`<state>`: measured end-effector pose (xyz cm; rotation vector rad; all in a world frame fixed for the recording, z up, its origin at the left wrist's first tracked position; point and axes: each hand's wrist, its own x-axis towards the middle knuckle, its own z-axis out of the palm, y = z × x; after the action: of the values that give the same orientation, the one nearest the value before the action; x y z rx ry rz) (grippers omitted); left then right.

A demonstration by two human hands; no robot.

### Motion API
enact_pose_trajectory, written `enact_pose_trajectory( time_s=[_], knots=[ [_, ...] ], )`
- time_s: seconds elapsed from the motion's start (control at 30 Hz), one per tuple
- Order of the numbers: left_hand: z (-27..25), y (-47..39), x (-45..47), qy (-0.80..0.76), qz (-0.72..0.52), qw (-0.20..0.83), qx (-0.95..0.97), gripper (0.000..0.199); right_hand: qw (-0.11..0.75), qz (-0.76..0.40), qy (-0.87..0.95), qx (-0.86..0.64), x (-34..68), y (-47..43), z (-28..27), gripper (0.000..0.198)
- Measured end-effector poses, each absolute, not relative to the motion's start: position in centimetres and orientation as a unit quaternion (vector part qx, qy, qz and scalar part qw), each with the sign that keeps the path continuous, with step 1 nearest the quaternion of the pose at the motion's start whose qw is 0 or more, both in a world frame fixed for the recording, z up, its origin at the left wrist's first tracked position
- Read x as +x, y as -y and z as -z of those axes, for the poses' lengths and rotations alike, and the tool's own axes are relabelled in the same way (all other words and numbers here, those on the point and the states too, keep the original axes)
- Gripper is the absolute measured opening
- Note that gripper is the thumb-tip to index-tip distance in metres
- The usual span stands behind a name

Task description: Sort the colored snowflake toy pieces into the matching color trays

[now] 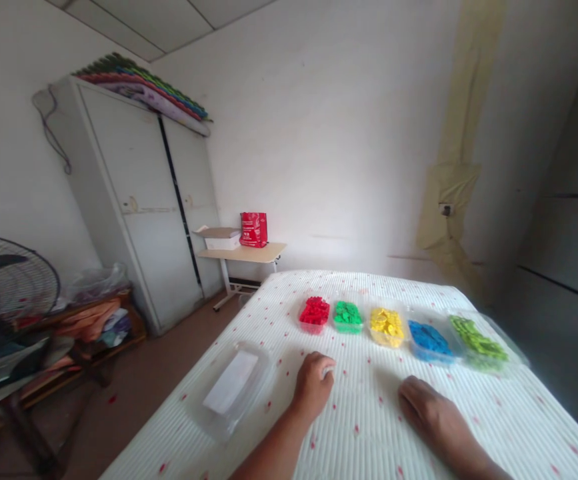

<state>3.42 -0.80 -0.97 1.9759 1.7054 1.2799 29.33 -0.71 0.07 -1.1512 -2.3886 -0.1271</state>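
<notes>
Everything's laid out on the bed [369, 427], so you look to be at the very start: the clear tray [233, 390] sits just left of your left hand [313, 387], and the five tubs run red [314, 313] to light green [479, 343] beyond your knuckles. Your right hand [431, 413] rests flat, fingers together, holding nothing. Your left is curled on something small and white, can't tell what, so I'd guess it needs placing next.

left hand [313, 385] curled in a loose fist, right hand [431, 412] resting palm down.

Ribbed white cloth [369, 427] covers the bed, and on it the clear glossy plastic tubs [387, 328] hold shiny plastic pieces [315, 311]
</notes>
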Motion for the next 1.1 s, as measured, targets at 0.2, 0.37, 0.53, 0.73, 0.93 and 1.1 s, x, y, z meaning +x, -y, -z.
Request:
enact_pose_trajectory(
  time_s=[0.2,0.37,0.53,0.73,0.93,1.1],
  knots=[
    [1.0,0.8,3.3,-0.584,-0.448,0.13,0.665,0.028,0.253,0.051,0.87,-0.419,29.3,0.8,-0.3,0.023],
    [0.9,0.8,3.3,-0.581,-0.449,0.142,0.664,0.028,0.256,0.054,0.872,-0.413,29.2,1.0,-0.6,0.024],
    [0.7,1.2,3.3,-0.577,-0.448,0.151,0.666,0.027,0.25,0.045,0.871,-0.421,29.2,0.9,-0.2,0.024],
    [0.2,1.8,3.4,-0.569,-0.437,0.149,0.68,0.03,0.263,0.036,0.87,-0.415,29.1,0.7,-0.2,0.022],
    [0.1,2.4,3.4,-0.556,-0.412,0.15,0.706,0.032,0.275,0.035,0.864,-0.42,29.0,0.7,-0.5,0.021],
    [-0.9,1.3,1.6,-0.609,-0.396,0.062,0.684,0.038,0.275,0.03,0.86,-0.429,29.1,0.6,-0.1,0.018]
  ],
)
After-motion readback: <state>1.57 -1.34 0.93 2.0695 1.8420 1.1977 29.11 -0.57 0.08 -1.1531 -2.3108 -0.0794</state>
